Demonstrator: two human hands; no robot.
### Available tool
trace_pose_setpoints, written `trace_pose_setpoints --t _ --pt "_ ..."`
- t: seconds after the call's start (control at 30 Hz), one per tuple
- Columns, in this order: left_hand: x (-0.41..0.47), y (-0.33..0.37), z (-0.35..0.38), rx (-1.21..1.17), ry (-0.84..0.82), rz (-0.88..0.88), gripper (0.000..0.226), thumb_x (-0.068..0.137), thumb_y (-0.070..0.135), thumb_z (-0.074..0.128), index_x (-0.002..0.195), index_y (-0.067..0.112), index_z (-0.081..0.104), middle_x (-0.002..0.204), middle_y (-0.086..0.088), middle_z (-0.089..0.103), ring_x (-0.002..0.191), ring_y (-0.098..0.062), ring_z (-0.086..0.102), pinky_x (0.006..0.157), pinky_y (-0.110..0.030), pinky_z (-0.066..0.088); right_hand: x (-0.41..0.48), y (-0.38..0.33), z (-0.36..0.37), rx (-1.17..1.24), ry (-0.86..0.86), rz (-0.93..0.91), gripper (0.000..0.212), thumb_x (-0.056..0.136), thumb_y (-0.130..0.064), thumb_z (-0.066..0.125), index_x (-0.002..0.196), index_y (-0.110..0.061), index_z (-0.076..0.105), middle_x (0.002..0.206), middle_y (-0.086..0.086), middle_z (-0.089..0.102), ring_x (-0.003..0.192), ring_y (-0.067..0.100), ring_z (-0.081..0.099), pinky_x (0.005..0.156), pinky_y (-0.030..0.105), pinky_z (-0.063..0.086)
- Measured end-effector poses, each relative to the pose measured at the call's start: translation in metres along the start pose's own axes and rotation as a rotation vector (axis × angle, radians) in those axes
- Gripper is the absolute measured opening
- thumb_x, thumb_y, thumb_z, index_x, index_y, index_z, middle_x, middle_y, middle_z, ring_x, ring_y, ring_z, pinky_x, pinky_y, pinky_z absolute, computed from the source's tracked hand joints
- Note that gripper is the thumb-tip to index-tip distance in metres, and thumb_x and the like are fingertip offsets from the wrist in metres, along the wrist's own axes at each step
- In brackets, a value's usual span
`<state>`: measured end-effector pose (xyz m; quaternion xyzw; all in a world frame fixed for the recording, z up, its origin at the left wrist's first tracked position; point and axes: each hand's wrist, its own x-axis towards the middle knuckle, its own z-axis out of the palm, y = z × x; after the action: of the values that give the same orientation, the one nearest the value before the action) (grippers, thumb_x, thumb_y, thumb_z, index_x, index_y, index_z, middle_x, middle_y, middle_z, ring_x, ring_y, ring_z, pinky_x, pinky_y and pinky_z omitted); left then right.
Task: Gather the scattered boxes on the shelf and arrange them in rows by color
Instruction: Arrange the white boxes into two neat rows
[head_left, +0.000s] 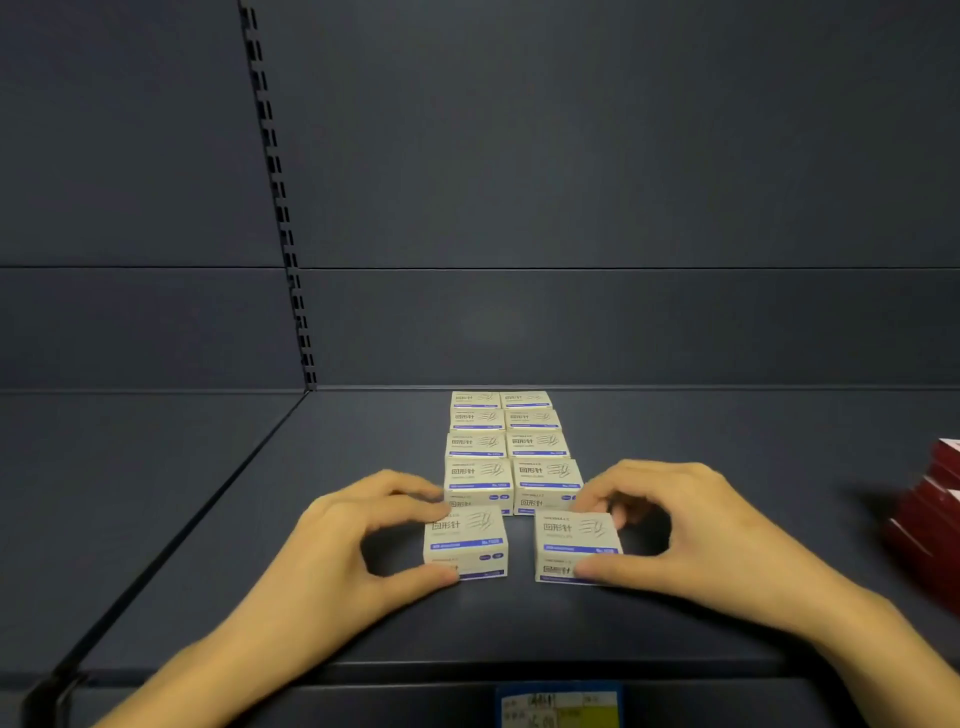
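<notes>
Placement step, white rows. The left hand (353, 535) pinched the near-left box (465, 543) between thumb and fingers (410, 488); the right hand (691, 530) gripped the near-right box (576, 545) likewise. Both boxes appeared to sit on the shelf (260, 545), just short of the two white rows (511, 447) beyond the fingers. The next move probably called for sliding both flush. Red boxes (930, 504) lay well outside the right fingers.

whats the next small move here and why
Probably slide both inward and back: the left hand grips the left front box, the right hand the right front box, and a gap separates them, while the two white columns behind sit flush.
</notes>
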<state>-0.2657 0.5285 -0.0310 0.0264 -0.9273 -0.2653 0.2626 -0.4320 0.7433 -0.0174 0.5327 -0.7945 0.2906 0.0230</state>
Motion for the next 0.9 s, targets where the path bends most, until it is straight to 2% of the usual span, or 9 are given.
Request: trace_pose_setpoints --t 0.17,0.27,0.4,0.53,0.63,0.73,0.83,0.9 --pt "0.002 -0.006 0.003 0.093 0.013 0.053 0.036 0.066 0.050 0.064 0.095 0.032 0.073 0.086 0.021 0.055 0.085 0.001 0.056 0.072 -0.006 0.041 0.003 0.002 0.012 0.065 0.088 -0.011 0.038 0.061 -0.061 0.069 0.090 -0.036 0.064 0.094 -0.020 0.062 0.087 0.004 0.062 0.074 0.021 0.052" --pt "0.006 -0.009 0.006 0.129 -0.009 0.086 0.041 0.070 0.055 0.057 0.100 0.031 0.072 0.088 0.023 0.053 0.089 0.001 0.058 0.076 -0.013 0.046 0.003 0.001 0.016 0.055 0.140 -0.011 0.041 0.062 -0.063 0.066 0.089 -0.033 0.064 0.094 -0.019 0.061 0.086 0.004 0.062 0.074 0.023 0.053" --pt "0.010 -0.012 0.009 0.091 -0.023 0.104 0.044 0.074 0.057 0.053 0.106 0.032 0.069 0.092 0.025 0.052 0.093 0.002 0.055 0.076 -0.007 0.044 0.003 -0.001 0.020 0.027 0.153 -0.004 0.048 0.062 -0.067 0.060 0.093 -0.032 0.067 0.095 -0.023 0.058 0.089 0.001 0.061 0.075 0.017 0.051" --pt "0.011 -0.014 0.011 0.072 -0.009 0.101 0.041 0.073 0.051 0.058 0.105 0.029 0.070 0.089 0.022 0.054 0.091 0.002 0.056 0.074 -0.005 0.045 0.004 -0.001 0.021 0.005 0.168 0.026 0.053 0.062 -0.069 0.056 0.095 -0.031 0.070 0.093 -0.025 0.056 0.090 -0.003 0.059 0.074 0.010 0.046" --pt "0.012 -0.013 0.013 0.076 0.019 0.106 0.038 0.070 0.046 0.063 0.102 0.027 0.072 0.087 0.020 0.056 0.088 0.001 0.056 0.072 -0.004 0.043 0.004 -0.002 0.022 -0.018 0.168 0.041 0.055 0.062 -0.071 0.053 0.097 -0.032 0.069 0.093 -0.025 0.054 0.090 -0.002 0.057 0.072 0.012 0.046" --pt "0.012 -0.008 0.010 0.052 0.052 0.078 0.046 0.066 0.056 0.065 0.102 0.029 0.071 0.091 0.020 0.056 0.091 0.001 0.054 0.077 -0.006 0.041 0.003 -0.006 0.022 -0.020 0.151 0.060 0.055 0.061 -0.072 0.054 0.100 -0.035 0.065 0.097 -0.024 0.051 0.097 -0.002 0.054 0.076 0.014 0.045" --pt "0.012 -0.005 0.006 -0.060 0.125 0.052 0.045 0.073 0.061 0.059 0.113 0.042 0.057 0.107 0.026 0.052 0.107 0.006 0.050 0.087 -0.001 0.034 0.007 -0.009 0.021 0.165 0.184 0.101 0.043 0.070 -0.066 0.050 0.108 -0.045 0.054 0.108 -0.028 0.050 0.110 -0.008 0.048 0.088 0.006 0.038" --pt "0.026 -0.003 0.009 -0.265 0.114 -0.119 0.049 0.078 0.065 0.050 0.124 0.047 0.044 0.122 0.037 0.044 0.118 0.017 0.039 0.093 -0.001 0.028 0.015 -0.010 0.022 0.397 0.208 0.207 0.039 0.076 -0.063 0.041 0.113 -0.052 0.044 0.118 -0.039 0.044 0.110 -0.026 0.038 0.090 -0.002 0.031"
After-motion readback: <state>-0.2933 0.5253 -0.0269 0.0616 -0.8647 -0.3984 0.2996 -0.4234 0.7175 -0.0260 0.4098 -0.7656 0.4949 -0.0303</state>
